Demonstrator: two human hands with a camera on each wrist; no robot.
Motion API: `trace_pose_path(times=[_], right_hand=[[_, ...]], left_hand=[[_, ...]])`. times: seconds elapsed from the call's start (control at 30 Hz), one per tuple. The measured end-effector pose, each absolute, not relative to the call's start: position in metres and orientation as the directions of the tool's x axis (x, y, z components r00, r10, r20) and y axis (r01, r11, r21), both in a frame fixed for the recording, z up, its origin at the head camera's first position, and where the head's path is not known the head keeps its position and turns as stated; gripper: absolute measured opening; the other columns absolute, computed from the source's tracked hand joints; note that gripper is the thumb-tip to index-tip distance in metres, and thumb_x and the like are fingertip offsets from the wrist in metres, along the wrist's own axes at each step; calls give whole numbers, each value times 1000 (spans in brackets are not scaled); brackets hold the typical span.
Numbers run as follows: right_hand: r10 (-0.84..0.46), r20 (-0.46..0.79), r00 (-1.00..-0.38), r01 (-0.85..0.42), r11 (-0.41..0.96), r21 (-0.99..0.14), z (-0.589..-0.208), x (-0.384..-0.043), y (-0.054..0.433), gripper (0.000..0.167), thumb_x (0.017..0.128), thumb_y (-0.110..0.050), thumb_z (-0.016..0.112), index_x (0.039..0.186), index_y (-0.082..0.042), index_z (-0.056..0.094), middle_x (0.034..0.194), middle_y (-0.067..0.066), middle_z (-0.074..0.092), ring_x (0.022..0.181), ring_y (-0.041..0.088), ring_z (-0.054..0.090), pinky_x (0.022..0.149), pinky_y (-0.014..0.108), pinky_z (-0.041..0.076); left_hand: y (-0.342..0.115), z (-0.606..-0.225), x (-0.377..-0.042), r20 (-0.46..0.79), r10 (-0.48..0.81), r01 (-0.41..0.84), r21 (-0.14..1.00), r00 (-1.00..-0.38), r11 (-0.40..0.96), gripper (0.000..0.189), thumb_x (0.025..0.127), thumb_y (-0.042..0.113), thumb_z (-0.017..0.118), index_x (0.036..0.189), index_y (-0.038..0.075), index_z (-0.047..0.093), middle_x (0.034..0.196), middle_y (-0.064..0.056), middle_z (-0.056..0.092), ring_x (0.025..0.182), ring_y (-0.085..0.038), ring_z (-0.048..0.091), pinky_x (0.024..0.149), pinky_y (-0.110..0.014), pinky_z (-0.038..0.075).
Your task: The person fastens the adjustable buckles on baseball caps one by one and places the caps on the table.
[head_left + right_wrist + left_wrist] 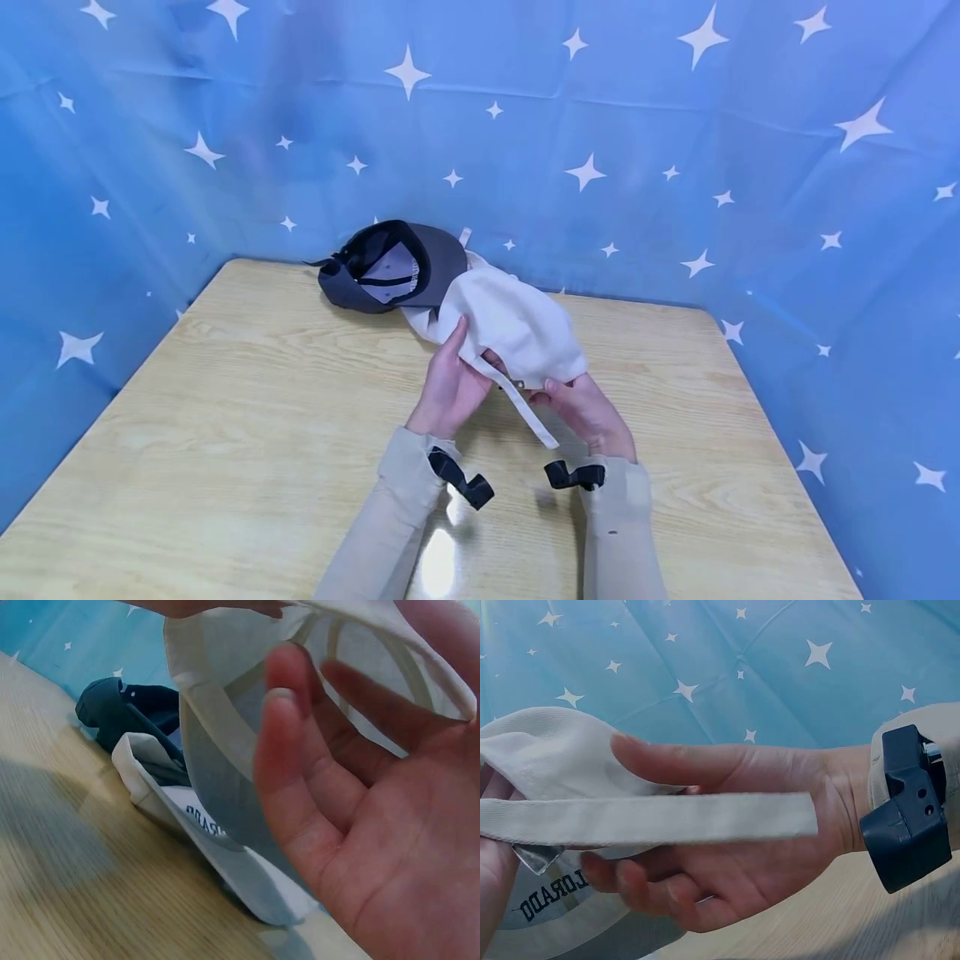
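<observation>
Both hands hold a white baseball cap point(517, 325) by its back edge, above the wooden table. My left hand point(448, 383) grips the left side, its thumb on the outer cloth and the other fingers curled below. On the right, my right hand point(588, 408) pinches the rim near a small metal buckle point(538, 859). The cap's loose strap point(525, 412) hangs down between the wrists. In the right wrist view, that hand's curled fingers point(281, 750) reach into the cap's opening, which shows the lining.
Behind the held cap, a dark grey cap point(446, 267) lies tipped with its inside showing. Another white cap point(139, 769) with dark lettering sits against it on the wooden table point(225, 417). A blue star-patterned cloth point(517, 167) hangs around the table's back and sides.
</observation>
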State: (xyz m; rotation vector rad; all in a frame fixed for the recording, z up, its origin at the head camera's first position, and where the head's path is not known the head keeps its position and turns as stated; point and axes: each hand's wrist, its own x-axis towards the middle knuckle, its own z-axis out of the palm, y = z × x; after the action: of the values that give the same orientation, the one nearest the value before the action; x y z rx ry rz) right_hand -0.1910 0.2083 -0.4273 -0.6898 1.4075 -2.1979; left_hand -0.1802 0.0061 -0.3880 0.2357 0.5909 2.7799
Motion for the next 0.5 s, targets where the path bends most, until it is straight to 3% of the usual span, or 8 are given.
trace_pose_path(times=[0.13, 0.27, 0.37, 0.5], right_hand=[[-628, 208, -750, 57, -375, -925, -424, -190, 207, 28, 87, -10, 58, 113, -11, 48, 100, 6, 57, 86, 22, 56, 76, 37, 47], [-653, 198, -731, 44, -335, -941, -421, -188, 203, 20, 89, -8, 54, 108, -8, 52, 94, 8, 59, 82, 21, 59, 72, 35, 49], [-663, 177, -727, 62, -321, -945, -419, -187, 200, 17, 90, -6, 51, 106, -6, 52, 92, 10, 60, 79, 20, 61, 69, 34, 50], [-649, 141, -748, 90, -311, -946, -418, -186, 199, 17, 90, -5, 51, 106, -7, 51, 91, 9, 59, 74, 19, 61, 66, 32, 50]], left_hand=[[8, -388, -181, 132, 322, -247, 400, -937, -883, 41, 91, 38, 46, 123, 15, 36, 110, -1, 45, 96, -13, 47, 86, -27, 37], [7, -389, -181, 172, 317, -224, 413, -933, -883, 49, 92, 39, 44, 134, 19, 29, 129, -1, 38, 122, -15, 34, 101, -32, 26], [7, -390, -181, 188, 317, -208, 443, -930, -872, 50, 93, 39, 41, 137, 20, 26, 134, -1, 34, 127, -16, 28, 104, -33, 22], [6, -390, -181, 187, 309, -184, 491, -932, -851, 47, 94, 38, 39, 136, 19, 28, 132, -1, 36, 126, -17, 30, 104, -34, 21]])
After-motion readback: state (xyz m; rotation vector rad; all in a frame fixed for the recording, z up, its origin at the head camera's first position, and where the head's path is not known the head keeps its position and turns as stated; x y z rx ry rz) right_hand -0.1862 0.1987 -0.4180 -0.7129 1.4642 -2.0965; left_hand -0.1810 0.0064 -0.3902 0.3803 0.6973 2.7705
